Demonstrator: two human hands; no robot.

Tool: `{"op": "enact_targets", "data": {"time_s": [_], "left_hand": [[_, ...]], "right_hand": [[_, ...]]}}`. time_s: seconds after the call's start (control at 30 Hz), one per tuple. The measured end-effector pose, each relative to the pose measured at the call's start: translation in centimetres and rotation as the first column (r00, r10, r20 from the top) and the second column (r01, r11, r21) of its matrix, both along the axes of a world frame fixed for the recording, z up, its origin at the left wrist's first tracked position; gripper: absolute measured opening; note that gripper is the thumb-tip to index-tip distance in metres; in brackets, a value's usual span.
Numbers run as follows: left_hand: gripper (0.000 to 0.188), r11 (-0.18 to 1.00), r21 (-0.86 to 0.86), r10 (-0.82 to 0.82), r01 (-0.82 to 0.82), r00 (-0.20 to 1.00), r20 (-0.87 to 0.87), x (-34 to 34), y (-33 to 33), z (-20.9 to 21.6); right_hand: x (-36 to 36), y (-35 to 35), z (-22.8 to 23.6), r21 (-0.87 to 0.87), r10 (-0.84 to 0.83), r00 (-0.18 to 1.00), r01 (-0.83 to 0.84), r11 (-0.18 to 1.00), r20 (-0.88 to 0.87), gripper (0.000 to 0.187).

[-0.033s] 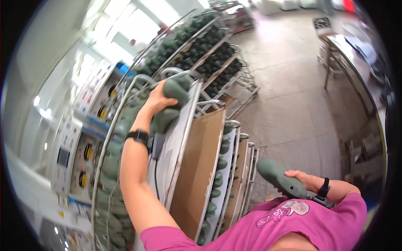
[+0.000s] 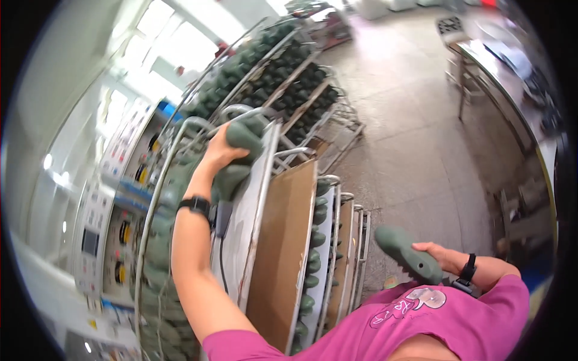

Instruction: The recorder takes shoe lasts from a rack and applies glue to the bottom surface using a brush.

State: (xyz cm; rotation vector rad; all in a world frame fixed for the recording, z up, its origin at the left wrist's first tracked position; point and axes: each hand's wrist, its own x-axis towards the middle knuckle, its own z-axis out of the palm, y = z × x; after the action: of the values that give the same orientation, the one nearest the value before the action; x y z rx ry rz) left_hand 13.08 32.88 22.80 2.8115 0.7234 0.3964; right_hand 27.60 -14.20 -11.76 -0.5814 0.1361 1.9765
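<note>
L hand point(image 2: 225, 148): clamped on dk-green rounded piece point(image 2: 245, 139), far end of white flat shelf point(image 2: 247, 213). R hand point(image 2: 444, 257): clamped on grey-green shoe-shaped pc. point(image 2: 398, 245) w/ hole.

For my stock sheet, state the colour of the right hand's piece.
The foot-shaped piece is dull green, seen best in the head view.

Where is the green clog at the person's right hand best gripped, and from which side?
Probably around the middle of the green clog, from the person's right: it slants, with its smooth edge toward the right hand and its toothed sole edge facing lower left, away from it.
</note>
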Motion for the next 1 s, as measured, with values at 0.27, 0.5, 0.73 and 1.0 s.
{"op": "enact_targets", "data": {"time_s": [0.27,0.5,0.73,1.0], "left_hand": [[0.060,0.992,0.106,-0.069,0.063,0.996,0.063,0.1,-0.3,0.1],[0.055,0.922,0.363,-0.207,0.137,0.965,0.160,0.3,-1.3,2.3],[0.044,0.897,0.407,-0.376,0.174,0.784,0.493,3.5,-14.2,9.2],[0.053,0.434,0.068,-0.819,0.898,0.362,0.446,7.9,-42.9,-0.1]], "right_hand": [[-5.7,-6.3,-0.3,-0.051,-0.533,0.844,0.536,0.843,0.060,0.057],[-7.5,-6.8,1.4,0.098,-0.580,0.808,0.572,0.814,0.104,0.055],[-8.8,-12.9,5.6,0.399,-0.830,0.558,0.759,0.515,0.009,0.059],[-19.9,-29.6,1.1,0.193,-0.932,0.355,0.912,0.362,0.069,0.049]]}}
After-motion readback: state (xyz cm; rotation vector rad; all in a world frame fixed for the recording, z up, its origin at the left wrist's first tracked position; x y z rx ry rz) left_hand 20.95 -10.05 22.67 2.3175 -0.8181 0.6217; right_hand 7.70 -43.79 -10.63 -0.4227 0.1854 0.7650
